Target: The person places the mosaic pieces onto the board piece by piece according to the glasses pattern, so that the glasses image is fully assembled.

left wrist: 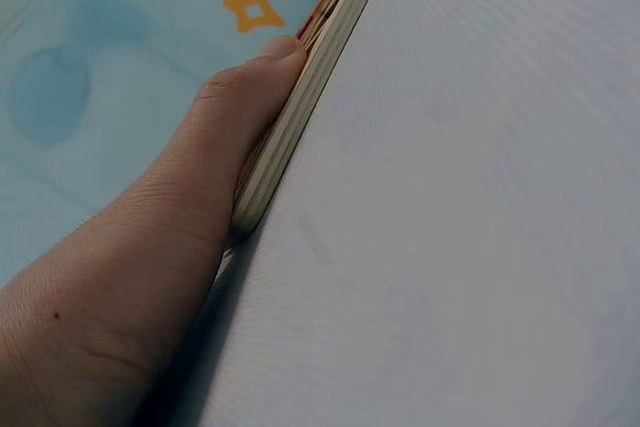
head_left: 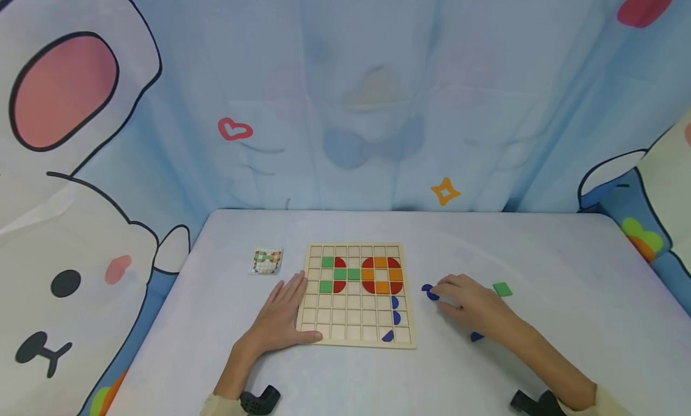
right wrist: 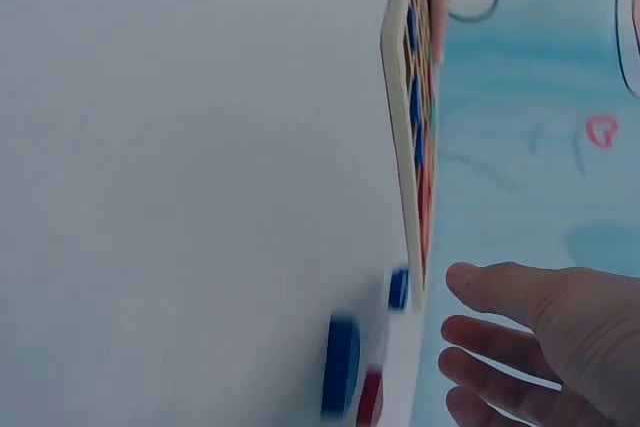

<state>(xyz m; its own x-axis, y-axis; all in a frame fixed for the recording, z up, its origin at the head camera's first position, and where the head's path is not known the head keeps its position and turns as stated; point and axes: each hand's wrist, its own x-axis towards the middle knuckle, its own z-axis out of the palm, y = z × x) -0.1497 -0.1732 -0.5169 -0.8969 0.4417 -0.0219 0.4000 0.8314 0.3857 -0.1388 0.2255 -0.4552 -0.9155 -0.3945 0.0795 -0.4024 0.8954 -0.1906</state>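
A wooden grid board [head_left: 345,332] lies on the table with green, red, orange and blue pieces in its cells. My left hand [head_left: 281,317] rests along the board's left side, fingers straight, its thumb [left wrist: 255,87] on the near edge. To the right of the board, my right hand [head_left: 475,305] hovers with its fingertips at two blue pieces [head_left: 433,296]. In the right wrist view the thumb and fingers are loosely bent and apart, and no piece shows between them. A blue piece [right wrist: 341,367] and a red piece [right wrist: 370,397] lie on the table there.
A small pattern card [head_left: 267,261] lies left of the board. A green diamond-shaped piece [head_left: 502,289] sits beyond the right hand, and another blue piece [head_left: 477,336] lies beneath the right wrist. A printed blue curtain [head_left: 345,134] hangs behind the table.
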